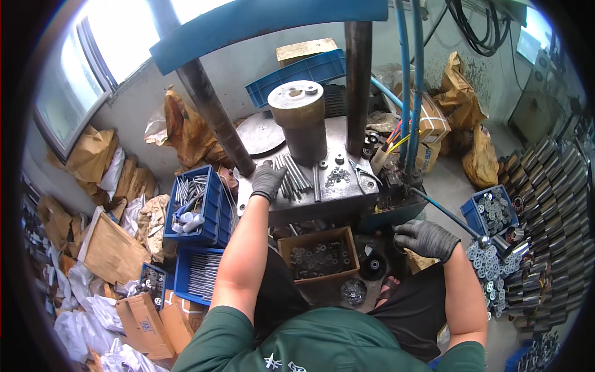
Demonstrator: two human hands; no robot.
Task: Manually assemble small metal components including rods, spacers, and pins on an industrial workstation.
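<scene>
My left hand (269, 180), in a grey glove, is at the left end of a row of metal rods (299, 176) on the press bed (347, 197). Its fingers are closed at the leftmost rods, and their tips are partly hidden. To the right of the rods lie a separate rod (317, 183), small washers (338, 177) and pliers (361, 175). My right hand (429, 239), also gloved, is over my right thigh, off the bed. Its fingers are curled inward, and what they hold, if anything, cannot be made out. A thick metal cylinder (297, 105) stands behind the rods.
Press columns (358, 87) rise behind the bed. Blue bins (195, 208) of rods stand at left, beside cardboard and bags. A box of round parts (319, 254) sits below the bed. A lever with a ball end (483, 243), wheel-like parts (486, 263) and stacked metal tubes (545, 229) are at right.
</scene>
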